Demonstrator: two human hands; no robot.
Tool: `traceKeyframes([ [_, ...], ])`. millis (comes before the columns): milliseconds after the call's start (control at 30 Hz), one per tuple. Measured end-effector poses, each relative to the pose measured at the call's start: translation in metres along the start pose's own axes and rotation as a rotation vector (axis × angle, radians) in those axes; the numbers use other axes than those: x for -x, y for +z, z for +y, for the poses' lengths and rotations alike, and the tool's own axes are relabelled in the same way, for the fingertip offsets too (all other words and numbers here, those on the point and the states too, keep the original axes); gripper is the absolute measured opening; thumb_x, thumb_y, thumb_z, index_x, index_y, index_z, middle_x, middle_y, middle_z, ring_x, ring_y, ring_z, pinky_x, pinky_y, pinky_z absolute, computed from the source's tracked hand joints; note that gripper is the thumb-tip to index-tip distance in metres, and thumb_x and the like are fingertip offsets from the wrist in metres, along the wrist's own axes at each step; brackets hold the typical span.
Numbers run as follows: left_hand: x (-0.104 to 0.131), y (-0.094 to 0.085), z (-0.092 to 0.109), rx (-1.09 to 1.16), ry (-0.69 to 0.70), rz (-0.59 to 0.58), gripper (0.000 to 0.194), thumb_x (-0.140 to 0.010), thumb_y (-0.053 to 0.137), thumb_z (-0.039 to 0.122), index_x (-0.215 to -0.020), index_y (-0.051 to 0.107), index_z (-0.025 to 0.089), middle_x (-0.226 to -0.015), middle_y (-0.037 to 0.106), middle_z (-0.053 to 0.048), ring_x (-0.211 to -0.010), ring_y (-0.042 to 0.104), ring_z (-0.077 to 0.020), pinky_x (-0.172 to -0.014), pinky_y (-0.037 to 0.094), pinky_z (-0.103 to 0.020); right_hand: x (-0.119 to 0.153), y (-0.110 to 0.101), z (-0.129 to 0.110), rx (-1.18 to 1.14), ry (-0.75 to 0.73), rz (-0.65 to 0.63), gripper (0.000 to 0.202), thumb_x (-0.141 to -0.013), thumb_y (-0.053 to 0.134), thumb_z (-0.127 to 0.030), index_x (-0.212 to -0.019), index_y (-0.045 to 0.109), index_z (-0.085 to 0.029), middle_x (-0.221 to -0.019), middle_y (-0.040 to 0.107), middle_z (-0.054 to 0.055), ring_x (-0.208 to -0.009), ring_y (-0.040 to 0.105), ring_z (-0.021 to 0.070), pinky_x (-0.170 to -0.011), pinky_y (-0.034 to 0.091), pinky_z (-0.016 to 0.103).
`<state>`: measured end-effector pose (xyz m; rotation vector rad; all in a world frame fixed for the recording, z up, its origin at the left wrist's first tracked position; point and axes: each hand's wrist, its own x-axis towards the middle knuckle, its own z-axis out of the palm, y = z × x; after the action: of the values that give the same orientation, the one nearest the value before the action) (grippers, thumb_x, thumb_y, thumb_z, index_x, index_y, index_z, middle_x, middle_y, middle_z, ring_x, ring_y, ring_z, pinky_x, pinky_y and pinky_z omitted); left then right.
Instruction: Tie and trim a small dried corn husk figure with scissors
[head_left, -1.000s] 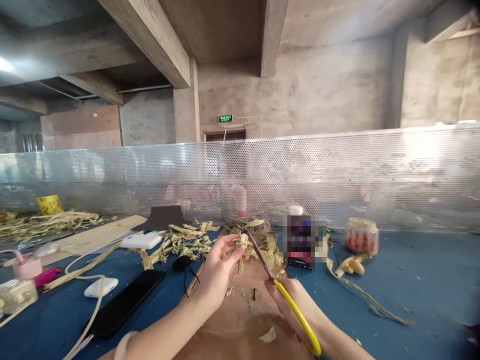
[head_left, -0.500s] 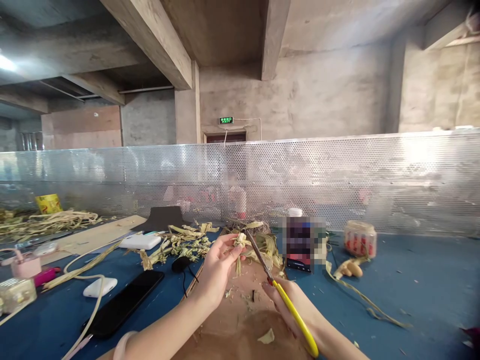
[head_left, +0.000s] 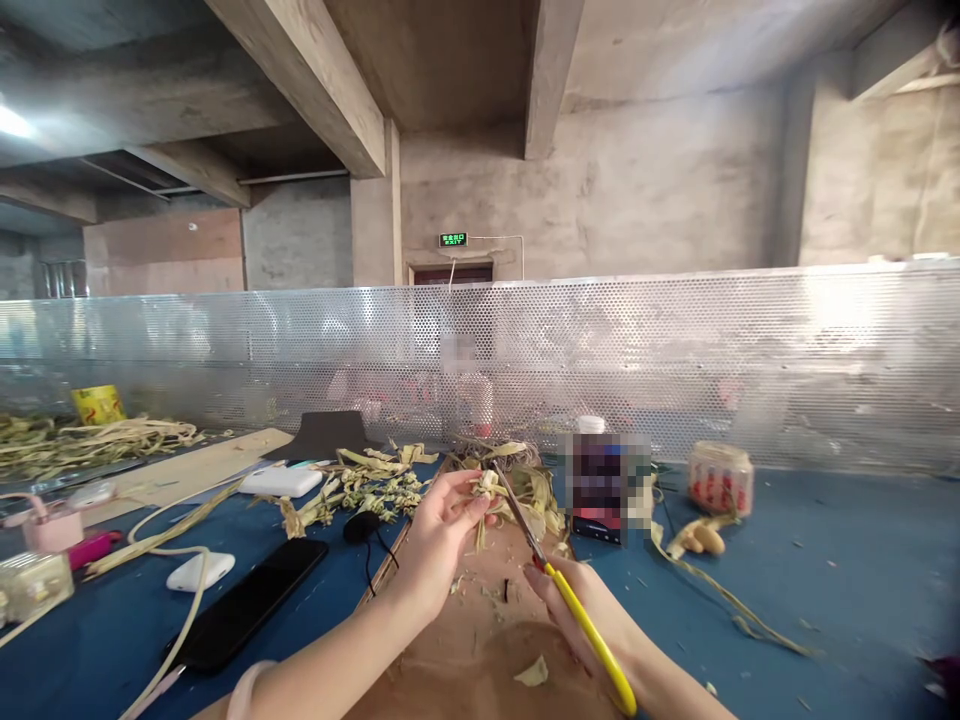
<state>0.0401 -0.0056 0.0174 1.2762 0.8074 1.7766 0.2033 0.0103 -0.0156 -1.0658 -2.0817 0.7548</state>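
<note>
Between the thumb and fingers of my left hand (head_left: 442, 530) is a small knotted piece of dried plant leaf (head_left: 486, 486), pale green-yellow, with thin ends hanging below. My right hand (head_left: 581, 595) grips a pair of scissors (head_left: 529, 525) by yellow handles. Its metal blades point up and to the left, and their tips are close beside the knotted piece. I cannot tell whether the blades touch it. Both hands are above a brown board (head_left: 487, 640) strewn with clippings. Behind them lies a heap of dried leaves (head_left: 536, 490).
Several finished-looking leaf knots (head_left: 382, 495) lie left of the board. A black phone (head_left: 255, 605), white case (head_left: 201, 572) and cable are nearer left. On the right stand a blurred-out dark box (head_left: 598, 490) and a clear jar (head_left: 720, 480). A perforated metal screen (head_left: 637, 350) runs behind.
The knotted piece has turned slightly in my left fingers, and that hand has shifted a little to the right. The scissors stay almost in place.
</note>
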Motion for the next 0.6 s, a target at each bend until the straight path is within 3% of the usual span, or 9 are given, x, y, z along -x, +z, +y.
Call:
traceKeyframes([
  [600, 0.0037, 0.0038, 0.0021, 0.021, -0.017, 0.041, 0.031, -0.066, 0.07, 0.027, -0.095, 0.06, 0.02, -0.096, 0.062, -0.006, -0.086, 0.062, -0.0202, -0.075, 0.048, -0.033, 0.0009, 0.0051, -0.0002, -0.041, 0.028, 0.071, 0.039, -0.079, 0.035, -0.053, -0.055, 0.034, -0.021, -0.05, 0.036, -0.004, -0.05, 0.034, 0.0097, -0.046, 0.027, 0.022],
])
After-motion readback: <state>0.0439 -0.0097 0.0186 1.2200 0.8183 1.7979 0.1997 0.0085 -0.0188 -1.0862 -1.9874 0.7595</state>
